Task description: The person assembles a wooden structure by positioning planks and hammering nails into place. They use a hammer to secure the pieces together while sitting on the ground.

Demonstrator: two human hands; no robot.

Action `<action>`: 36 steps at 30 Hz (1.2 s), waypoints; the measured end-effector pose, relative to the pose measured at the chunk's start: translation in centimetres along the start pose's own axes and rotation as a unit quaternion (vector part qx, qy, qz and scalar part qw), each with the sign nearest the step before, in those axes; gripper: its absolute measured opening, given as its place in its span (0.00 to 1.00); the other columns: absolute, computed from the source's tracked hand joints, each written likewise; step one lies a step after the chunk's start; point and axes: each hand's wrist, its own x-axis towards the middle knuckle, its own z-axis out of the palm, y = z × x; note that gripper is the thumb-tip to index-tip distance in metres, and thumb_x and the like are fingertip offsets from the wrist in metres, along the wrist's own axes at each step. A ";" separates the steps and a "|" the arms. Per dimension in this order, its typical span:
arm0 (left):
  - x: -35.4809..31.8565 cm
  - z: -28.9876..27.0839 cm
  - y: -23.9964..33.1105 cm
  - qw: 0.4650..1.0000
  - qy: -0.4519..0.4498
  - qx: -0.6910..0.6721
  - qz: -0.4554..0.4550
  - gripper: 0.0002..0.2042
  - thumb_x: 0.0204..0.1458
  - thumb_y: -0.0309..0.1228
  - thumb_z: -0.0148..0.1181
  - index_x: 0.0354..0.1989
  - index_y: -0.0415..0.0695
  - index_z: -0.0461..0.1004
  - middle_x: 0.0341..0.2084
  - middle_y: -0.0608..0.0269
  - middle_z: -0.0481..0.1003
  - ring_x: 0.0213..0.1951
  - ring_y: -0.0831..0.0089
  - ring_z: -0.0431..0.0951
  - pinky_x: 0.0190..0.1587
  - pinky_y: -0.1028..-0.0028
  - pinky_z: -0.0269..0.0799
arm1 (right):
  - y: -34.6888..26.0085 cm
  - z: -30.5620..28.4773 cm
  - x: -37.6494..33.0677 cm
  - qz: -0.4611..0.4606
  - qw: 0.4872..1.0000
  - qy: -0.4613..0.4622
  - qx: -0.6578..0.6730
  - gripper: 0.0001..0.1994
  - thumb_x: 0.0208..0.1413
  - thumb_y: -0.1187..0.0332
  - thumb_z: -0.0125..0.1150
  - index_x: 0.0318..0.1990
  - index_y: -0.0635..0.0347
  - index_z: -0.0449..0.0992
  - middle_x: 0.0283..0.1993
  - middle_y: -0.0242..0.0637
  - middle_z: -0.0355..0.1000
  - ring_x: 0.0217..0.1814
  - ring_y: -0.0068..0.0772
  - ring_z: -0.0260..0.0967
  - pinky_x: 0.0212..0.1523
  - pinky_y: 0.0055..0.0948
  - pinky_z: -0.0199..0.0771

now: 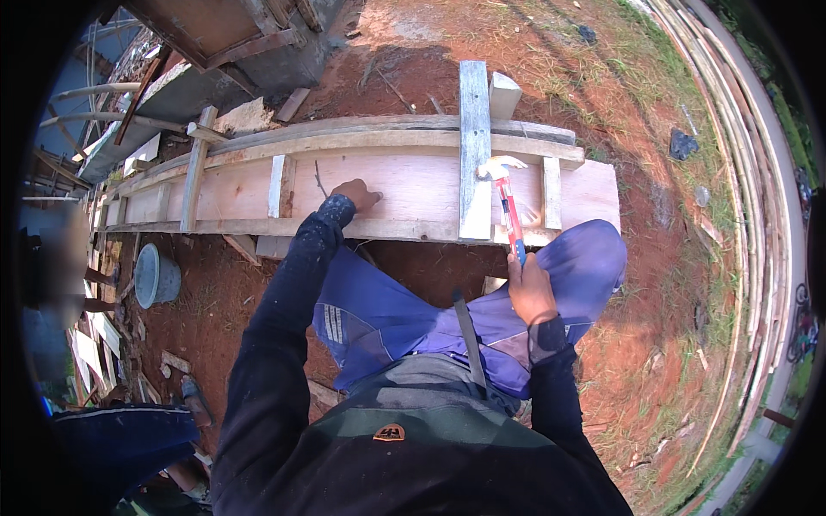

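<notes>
The hammer (pixel 512 213) points away from the person, its long axis leaning slightly left, its head at the far end by the cross-board's (pixel 475 112) right edge; I can't tell if they touch. The head looks pale, the handle red, white and blue. The right hand (pixel 533 288) grips the near end. The left hand (pixel 356 196) curls over the frame (pixel 413 176); whether its grip holds anything, I can't tell.
</notes>
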 end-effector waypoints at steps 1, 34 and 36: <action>-0.2 -0.8 0.0 0.980 -0.026 -0.196 0.000 0.30 0.53 0.54 0.56 0.47 0.34 0.76 0.46 0.43 0.78 0.51 0.50 0.78 0.54 0.59 0.72 | 0.0 0.1 -0.3 -0.001 1.000 0.002 -0.006 0.21 0.67 0.54 0.45 0.38 0.68 0.65 0.33 0.68 0.72 0.41 0.74 0.69 0.42 0.62 0.66; 0.3 -0.6 -3.2 0.960 0.137 0.003 -0.246 0.46 0.52 0.67 0.46 0.71 0.43 0.52 0.67 0.47 0.59 0.68 0.47 0.59 0.64 0.33 0.50 | -0.1 1.0 -0.3 -0.035 0.998 0.048 -0.027 0.20 0.67 0.53 0.45 0.38 0.67 0.64 0.32 0.69 0.72 0.40 0.73 0.69 0.39 0.63 0.65; 0.6 -0.7 -3.6 0.954 0.147 -0.003 -0.262 0.46 0.52 0.67 0.47 0.71 0.44 0.52 0.67 0.47 0.59 0.68 0.46 0.58 0.65 0.34 0.49 | 0.1 1.0 -0.3 -0.045 0.997 0.054 -0.037 0.20 0.67 0.54 0.46 0.38 0.67 0.64 0.32 0.68 0.72 0.39 0.73 0.69 0.39 0.63 0.64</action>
